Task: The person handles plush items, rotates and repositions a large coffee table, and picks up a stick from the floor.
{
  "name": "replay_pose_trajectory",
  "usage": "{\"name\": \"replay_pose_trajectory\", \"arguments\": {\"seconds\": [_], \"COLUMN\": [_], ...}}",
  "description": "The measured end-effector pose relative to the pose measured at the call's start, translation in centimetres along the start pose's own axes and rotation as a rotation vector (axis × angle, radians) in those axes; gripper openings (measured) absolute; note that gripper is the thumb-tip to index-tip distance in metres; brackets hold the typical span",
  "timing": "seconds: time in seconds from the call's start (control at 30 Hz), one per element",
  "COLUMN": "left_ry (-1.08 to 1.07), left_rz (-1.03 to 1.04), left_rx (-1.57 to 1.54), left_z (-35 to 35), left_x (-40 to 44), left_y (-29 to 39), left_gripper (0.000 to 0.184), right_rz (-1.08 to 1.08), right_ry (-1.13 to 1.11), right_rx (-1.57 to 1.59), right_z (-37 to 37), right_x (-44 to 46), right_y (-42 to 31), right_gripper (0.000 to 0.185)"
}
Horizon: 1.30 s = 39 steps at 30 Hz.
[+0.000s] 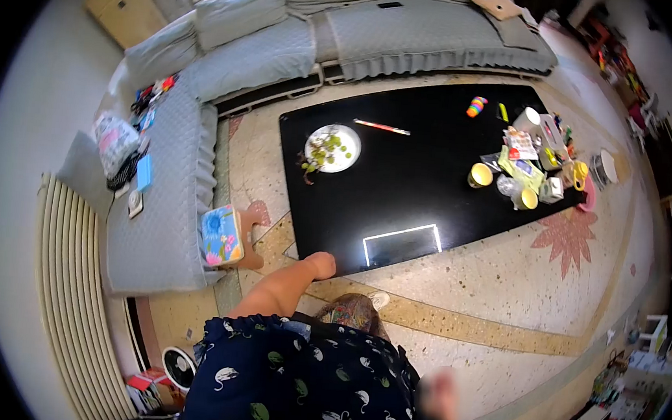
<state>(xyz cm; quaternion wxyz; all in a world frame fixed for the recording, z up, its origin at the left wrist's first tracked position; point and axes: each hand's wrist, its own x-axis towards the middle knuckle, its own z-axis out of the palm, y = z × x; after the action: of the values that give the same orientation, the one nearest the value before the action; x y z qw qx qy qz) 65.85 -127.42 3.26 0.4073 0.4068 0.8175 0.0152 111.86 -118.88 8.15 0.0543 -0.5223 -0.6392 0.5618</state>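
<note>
My left hand (321, 266) is at the near left corner of the black table (400, 191), at the end of my outstretched forearm. It looks rounded and closed; whatever is inside it, if anything, is hidden. Down at the lower right, beside my dark patterned clothing (299, 381), my right hand (439, 400) is blurred and its fingers cannot be made out. On the table, a white plate (346, 160) carries green grapes (327, 148) on stems, some hanging over its left rim. A thin red and white stick (382, 127) lies farther back.
Cups (480, 175), packets (521, 144) and a yellow-handled item (579, 175) crowd the table's right end. A rainbow-coloured toy (477, 107) lies behind them. A small stool (223, 235) stands left of the table, by the grey sofa (158, 220). A fan (178, 367) is at lower left.
</note>
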Motion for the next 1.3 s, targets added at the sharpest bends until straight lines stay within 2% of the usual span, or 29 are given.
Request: {"name": "replay_pose_trajectory", "arguments": {"seconds": [0.17, 0.23, 0.27, 0.3, 0.33, 0.37, 0.43, 0.47, 0.5, 0.53, 0.57, 0.63, 0.67, 0.73, 0.83, 0.97, 1.1, 1.17, 1.23, 1.27, 1.3], "left_ry": [-0.026, 0.048, 0.078, 0.102, 0.016, 0.014, -0.055, -0.059, -0.145, -0.227, -0.219, 0.021, 0.03, 0.067, -0.008, 0.017, 0.093, 0.027, -0.143, -0.145, -0.185], "left_rz": [-0.033, -0.059, -0.006, 0.05, 0.038, 0.028, 0.004, -0.001, -0.042, -0.08, -0.079, 0.22, 0.22, 0.052, 0.108, 0.094, 0.082, 0.042, -0.047, -0.04, -0.108], "left_rx": [-0.103, -0.148, -0.142, -0.131, -0.043, -0.037, -0.034, -0.032, -0.045, -0.06, -0.064, 0.039, 0.046, -0.043, -0.137, -0.183, -0.15, -0.183, -0.223, -0.223, -0.412], "left_z": [1.7, 3.7, 3.7, 4.1, 7.6, 8.5, 9.5, 9.6, 9.6, 9.6, 9.5, 9.5, 10.1, 10.9, 9.7, 10.7, 7.6, 7.2, 6.5, 5.4, 4.3], "left_x": [-6.5, -9.1, -11.0, -12.6, -11.4, -12.4, -14.6, -15.6, -16.5, -17.3, -18.3, -20.4, -20.6, -20.7, -22.1, -22.4, -27.5, -29.5, -31.2, -32.2, -33.3], "left_y": [-3.7, -5.5, -6.0, -6.6, -10.3, -11.6, -13.7, -14.4, -14.8, -15.1, -15.1, -15.3, -15.8, -16.2, -16.8, -21.6, -24.4, -27.1, -30.1, -31.2, -32.1], "left_gripper": [0.023, 0.022, 0.023, 0.023, 0.024, 0.024, 0.025, 0.025, 0.025, 0.026, 0.026, 0.024, 0.024, 0.022, 0.021, 0.016, 0.017, 0.019, 0.026, 0.026, 0.03], "right_rz": [-0.148, -0.283, -0.377, -0.529, -0.736, -1.086, -0.489, -0.337, -0.273, -0.254, -0.23, -0.21, -0.197, -0.178, -0.163, -0.153, -0.142, -0.073, 0.026, 0.08, 0.136], "right_ry": [-0.048, -0.051, -0.046, -0.035, -0.001, 0.142, -0.1, -0.138, -0.152, -0.154, -0.155, -0.152, -0.147, -0.143, -0.142, -0.146, -0.177, -0.319, -0.489, -0.569, -0.645], "right_rx": [-0.212, -0.354, -0.434, -0.527, -0.65, -0.796, -0.677, -0.667, -0.673, -0.683, -0.694, -0.714, -0.727, -0.744, -0.769, -0.807, -0.866, -0.866, -0.84, -0.828, -0.813], "right_z": [1.7, 2.3, 2.7, 3.3, 3.7, 4.2, 6.7, 7.8, 8.5, 9.1, 9.6, 10.5, 11.0, 11.8, 13.0, 15.2, 18.4, 19.8, 21.4, 22.0, 22.6], "right_x": [-0.6, -1.0, -1.2, -1.7, -1.8, -1.4, -3.9, -5.0, -6.0, -6.8, -7.6, -8.7, -9.1, -9.6, -10.0, -11.1, -11.9, -12.0, -12.7, -13.2, -13.7], "right_y": [4.4, 6.9, 8.2, 9.7, 11.6, 14.0, 11.7, 10.6, 10.0, 9.7, 9.5, 9.0, 8.7, 8.0, 6.3, 3.8, 0.1, -3.2, -7.1, -9.0, -10.8], "right_gripper": [0.026, 0.026, 0.025, 0.025, 0.025, 0.025, 0.023, 0.023, 0.022, 0.022, 0.021, 0.02, 0.02, 0.019, 0.018, 0.017, 0.016, 0.022, 0.029, 0.032, 0.035]}}
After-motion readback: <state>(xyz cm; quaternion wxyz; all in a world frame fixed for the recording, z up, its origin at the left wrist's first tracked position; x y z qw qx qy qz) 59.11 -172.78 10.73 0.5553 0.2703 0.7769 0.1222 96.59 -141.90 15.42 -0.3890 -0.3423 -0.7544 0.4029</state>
